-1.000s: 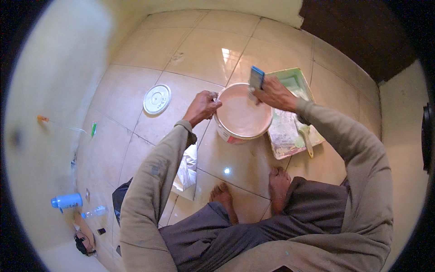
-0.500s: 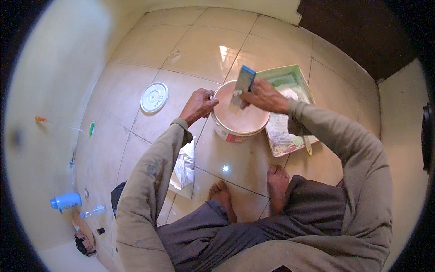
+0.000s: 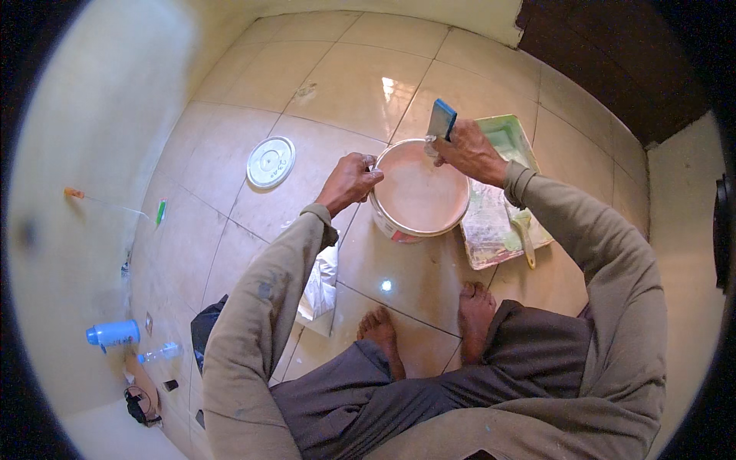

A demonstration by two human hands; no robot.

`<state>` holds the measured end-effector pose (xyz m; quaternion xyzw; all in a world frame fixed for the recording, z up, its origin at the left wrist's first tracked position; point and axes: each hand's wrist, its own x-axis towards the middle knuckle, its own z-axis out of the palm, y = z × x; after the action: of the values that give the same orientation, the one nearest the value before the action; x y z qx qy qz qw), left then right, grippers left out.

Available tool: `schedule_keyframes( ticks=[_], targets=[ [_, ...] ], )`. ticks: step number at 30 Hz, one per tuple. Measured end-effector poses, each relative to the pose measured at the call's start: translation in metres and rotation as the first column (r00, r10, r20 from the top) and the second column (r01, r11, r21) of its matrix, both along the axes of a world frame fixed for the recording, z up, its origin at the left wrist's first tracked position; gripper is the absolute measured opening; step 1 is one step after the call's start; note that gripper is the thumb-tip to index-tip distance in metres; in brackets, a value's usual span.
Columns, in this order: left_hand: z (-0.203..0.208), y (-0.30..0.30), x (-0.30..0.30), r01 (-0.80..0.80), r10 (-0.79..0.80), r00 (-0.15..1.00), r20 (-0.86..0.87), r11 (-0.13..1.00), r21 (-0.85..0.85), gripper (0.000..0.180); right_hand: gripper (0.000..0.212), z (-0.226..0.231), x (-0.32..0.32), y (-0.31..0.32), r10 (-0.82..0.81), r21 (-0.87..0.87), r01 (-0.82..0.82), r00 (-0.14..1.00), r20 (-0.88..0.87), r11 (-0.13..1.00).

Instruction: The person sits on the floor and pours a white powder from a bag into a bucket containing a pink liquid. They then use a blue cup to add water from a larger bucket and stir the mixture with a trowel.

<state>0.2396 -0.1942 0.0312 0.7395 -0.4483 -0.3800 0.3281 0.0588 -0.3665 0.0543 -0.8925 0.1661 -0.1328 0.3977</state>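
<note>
A round white bucket (image 3: 396,229) stands on the floor in front of me, holding a smooth pale pinkish paste (image 3: 420,188). My left hand (image 3: 354,181) pinches the bucket's rim on its left side. Over the far right of the rim, my right hand (image 3: 469,152) grips a broad putty knife (image 3: 441,120). Its flat grey, blue-edged end points up and away from me. Whitish paste clings around the lower end by my fingers, and the hand hides part of the tool.
Right of the bucket lies a paint-stained tray (image 3: 491,244) with a brush (image 3: 524,236) on it. A white lid (image 3: 271,162) rests at the left. Crumpled white plastic (image 3: 320,287) lies near my left forearm. A blue flask (image 3: 113,334) and a clear bottle (image 3: 159,353) are farther left.
My right hand has lifted the putty knife from over the paste toward the far right rim. My left hand stays on the bucket's rim. The whole view has shifted slightly.
</note>
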Motion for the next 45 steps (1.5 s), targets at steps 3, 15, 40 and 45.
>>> schedule_keyframes(
  ticks=[3, 15, 40, 45],
  targets=[
    [0.001, -0.004, -0.004, -0.006, 0.006, 1.0, -0.015, 1.0, 0.005, 0.02, 0.016, -0.005, 0.003, 0.021, 0.023, 0.065, -0.027, 0.998, 0.058, 0.998],
    [-0.005, 0.001, 0.003, -0.029, 0.03, 0.999, -0.042, 0.999, 0.022, 0.02, 0.023, 0.003, -0.016, 0.017, 0.311, 0.409, -0.258, 0.948, -0.069, 0.876],
    [-0.012, 0.001, 0.009, -0.01, 0.009, 0.999, 0.035, 1.0, 0.02, 0.021, 0.016, 0.0, -0.02, 0.004, 0.128, 0.088, -0.121, 0.989, -0.074, 0.989],
    [-0.001, -0.006, 0.001, -0.001, 0.0, 0.999, 0.053, 1.0, 0.018, 0.021, 0.013, 0.012, -0.024, 0.025, 0.209, 0.136, -0.201, 0.977, -0.042, 0.97]
  ],
)
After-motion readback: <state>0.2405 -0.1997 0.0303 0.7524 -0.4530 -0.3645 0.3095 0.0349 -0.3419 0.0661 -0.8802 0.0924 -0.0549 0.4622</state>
